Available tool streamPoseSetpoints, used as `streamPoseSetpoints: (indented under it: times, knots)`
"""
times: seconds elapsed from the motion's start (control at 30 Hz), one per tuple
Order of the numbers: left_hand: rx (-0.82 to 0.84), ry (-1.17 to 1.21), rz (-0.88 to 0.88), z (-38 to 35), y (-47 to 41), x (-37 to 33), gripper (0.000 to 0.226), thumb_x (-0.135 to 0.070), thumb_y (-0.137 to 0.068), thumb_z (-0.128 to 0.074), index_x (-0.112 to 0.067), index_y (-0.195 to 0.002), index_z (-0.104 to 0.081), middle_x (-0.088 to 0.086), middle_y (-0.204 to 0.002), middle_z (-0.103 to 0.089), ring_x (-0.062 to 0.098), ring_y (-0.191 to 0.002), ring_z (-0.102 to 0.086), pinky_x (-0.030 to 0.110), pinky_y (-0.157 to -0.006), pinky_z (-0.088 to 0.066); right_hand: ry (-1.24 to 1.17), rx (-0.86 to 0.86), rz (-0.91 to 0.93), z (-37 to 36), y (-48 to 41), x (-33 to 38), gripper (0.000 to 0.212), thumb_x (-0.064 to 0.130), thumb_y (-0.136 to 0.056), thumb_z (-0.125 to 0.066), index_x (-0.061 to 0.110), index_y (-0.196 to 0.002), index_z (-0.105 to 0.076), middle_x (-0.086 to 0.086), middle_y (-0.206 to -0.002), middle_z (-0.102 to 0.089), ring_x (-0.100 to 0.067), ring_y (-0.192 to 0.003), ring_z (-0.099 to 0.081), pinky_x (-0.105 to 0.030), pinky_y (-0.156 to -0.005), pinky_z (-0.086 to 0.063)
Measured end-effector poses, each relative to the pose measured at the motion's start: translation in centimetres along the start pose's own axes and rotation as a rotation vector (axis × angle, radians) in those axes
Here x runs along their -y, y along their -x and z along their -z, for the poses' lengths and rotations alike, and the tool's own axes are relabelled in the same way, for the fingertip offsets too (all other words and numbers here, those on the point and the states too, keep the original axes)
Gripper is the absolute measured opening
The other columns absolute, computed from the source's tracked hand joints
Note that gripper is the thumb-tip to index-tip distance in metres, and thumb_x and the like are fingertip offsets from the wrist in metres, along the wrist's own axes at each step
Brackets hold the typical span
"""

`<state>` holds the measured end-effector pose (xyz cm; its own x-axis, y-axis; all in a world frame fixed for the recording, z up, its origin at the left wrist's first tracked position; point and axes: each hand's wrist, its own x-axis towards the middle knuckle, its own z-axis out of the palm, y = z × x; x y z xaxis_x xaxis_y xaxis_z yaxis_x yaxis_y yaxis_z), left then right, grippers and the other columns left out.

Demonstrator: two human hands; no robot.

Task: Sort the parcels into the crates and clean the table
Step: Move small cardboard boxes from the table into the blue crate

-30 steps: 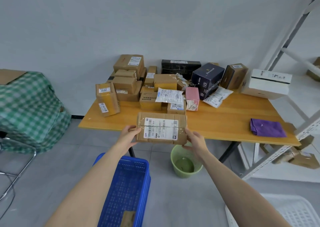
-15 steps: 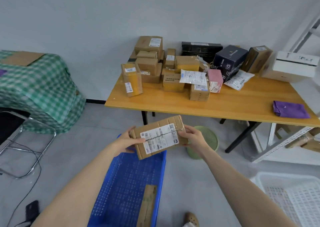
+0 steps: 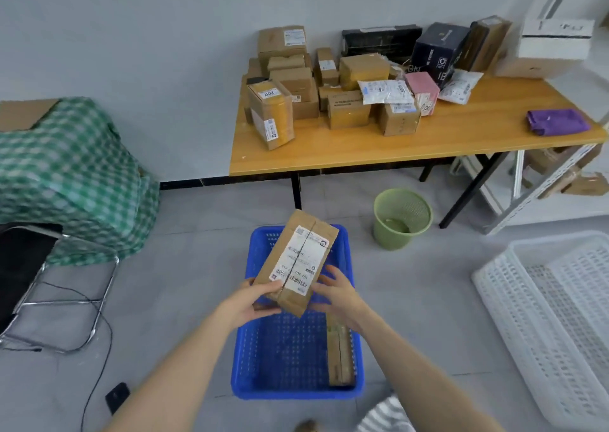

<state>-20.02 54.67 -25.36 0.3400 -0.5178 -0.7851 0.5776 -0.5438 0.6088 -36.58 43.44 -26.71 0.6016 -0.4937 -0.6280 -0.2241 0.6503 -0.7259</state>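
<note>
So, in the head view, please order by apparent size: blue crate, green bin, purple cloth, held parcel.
1. Blue crate
2. Held parcel, though nearness to the camera enlarges it
3. Green bin
4. Purple cloth

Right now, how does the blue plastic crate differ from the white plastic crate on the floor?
The blue plastic crate sits directly below the hands and already holds a brown cardboard parcel along its right wall; the white plastic crate lies off to the right, cut off by the frame, with nothing visible inside. Both are perforated and stand on the grey floor.
</note>
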Motion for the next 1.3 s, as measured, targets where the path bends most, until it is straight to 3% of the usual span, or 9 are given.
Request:
streamPoseSetpoints:
  times: [0.17, 0.43, 0.57, 0.73, 0.9, 1.03, 1.1, 1.17, 1.3]
  knots:
    - [0.015, -0.276, 0.126, 1.0, -1.8, 3.5, 0.054, -0.025, -0.079, -0.076, -0.010, -0.123, -0.049, 0.011, -0.111, -0.063, 0.027, -0.096, -0.064, 0.037, -0.079, -0.054, 0.205, 0.014, 0.018, -0.6, -0.6, -5.3, 0.052, 0.014, -0.092, -0.058, 0.040, -0.132, -0.036, 0.016, -0.126, -0.056, -0.016, -0.110, -0.059, -0.035, -0.079, -0.056]
    - [0.091, -0.498, 0.246, 0.0, -7.8, 11.6, 0.072, -0.038, -0.087, -0.064, -0.039, -0.141, -0.016, -0.003, -0.144, -0.040, 0.029, -0.125, -0.043, 0.044, -0.099, -0.038, 0.323, -0.057, -0.084, 4.0, -6.4, -16.6, 0.055, 0.002, -0.089, -0.057, 0.033, -0.131, -0.043, 0.008, -0.124, -0.060, -0.015, -0.111, -0.061, -0.032, -0.075, -0.058]
    - [0.053, -0.621, 0.187, -0.1, -12.7, 16.1, 0.070, -0.016, -0.092, -0.057, -0.018, -0.144, -0.011, -0.002, -0.136, -0.041, 0.009, -0.112, -0.038, 0.029, -0.100, -0.035, 0.478, -0.107, -0.119, 5.6, -10.7, -22.2, 0.056, -0.001, -0.086, -0.054, 0.036, -0.128, -0.045, 0.011, -0.113, -0.066, -0.014, -0.103, -0.064, -0.031, -0.084, -0.055]
    - [-0.005, -0.645, 0.147, 1.4, -17.4, 19.1, 0.071, -0.010, -0.089, -0.060, -0.010, -0.143, -0.014, 0.007, -0.137, -0.043, 0.017, -0.121, -0.043, 0.023, -0.098, -0.033, 0.596, -0.109, -0.149, 6.3, -14.8, -25.5, 0.058, -0.001, -0.084, -0.053, 0.031, -0.132, -0.048, 0.012, -0.110, -0.066, -0.009, -0.096, -0.066, -0.034, -0.082, -0.057]
    - [-0.046, -0.683, 0.177, 3.1, -22.0, 21.8, 0.065, -0.006, -0.091, -0.056, -0.009, -0.142, -0.017, 0.010, -0.134, -0.046, 0.021, -0.113, -0.048, 0.023, -0.085, -0.036, 0.659, -0.120, -0.220, 5.8, -18.0, -28.4, 0.056, 0.009, -0.088, -0.047, 0.034, -0.138, -0.040, 0.010, -0.116, -0.064, -0.016, -0.089, -0.066, -0.020, -0.054, -0.048]
    - [-0.029, -0.711, 0.206, 4.3, -25.5, 24.3, 0.063, -0.004, -0.093, -0.051, -0.012, -0.143, -0.014, 0.005, -0.122, -0.053, 0.013, -0.093, -0.049, 0.023, -0.076, -0.039, 0.675, -0.111, -0.298, 5.4, -19.5, -31.0, 0.050, 0.009, -0.092, -0.045, 0.021, -0.139, -0.034, 0.000, -0.125, -0.060, -0.016, -0.076, -0.057, -0.024, -0.057, -0.046]
    - [-0.010, -0.702, 0.266, 5.2, -27.6, 26.5, 0.067, -0.002, -0.093, -0.049, -0.014, -0.146, -0.009, 0.003, -0.119, -0.053, 0.010, -0.088, -0.048, 0.022, -0.073, -0.039, 0.659, -0.121, -0.351, 5.5, -20.4, -33.2, 0.048, 0.010, -0.094, -0.046, 0.018, -0.139, -0.032, -0.002, -0.122, -0.059, -0.012, -0.068, -0.054, -0.018, -0.048, -0.042]
    - [0.005, -0.674, 0.321, 5.9, -29.3, 28.3, 0.071, -0.003, -0.094, -0.048, -0.015, -0.147, -0.004, 0.004, -0.130, -0.049, 0.012, -0.098, -0.047, 0.025, -0.082, -0.039, 0.597, -0.143, -0.398, 5.4, -21.3, -35.2, 0.046, 0.010, -0.095, -0.044, 0.018, -0.139, -0.032, -0.002, -0.116, -0.059, -0.009, -0.062, -0.049, -0.015, -0.044, -0.035]
    - [0.045, -0.634, 0.348, 6.5, -32.7, 31.5, 0.066, -0.008, -0.093, -0.051, -0.015, -0.144, -0.009, 0.004, -0.134, -0.047, 0.017, -0.117, -0.044, 0.032, -0.099, -0.035, 0.489, -0.198, -0.437, 5.8, -23.7, -38.8, 0.040, 0.012, -0.093, -0.045, 0.017, -0.132, -0.038, 0.000, -0.117, -0.061, -0.016, -0.082, -0.056, -0.027, -0.065, -0.045]
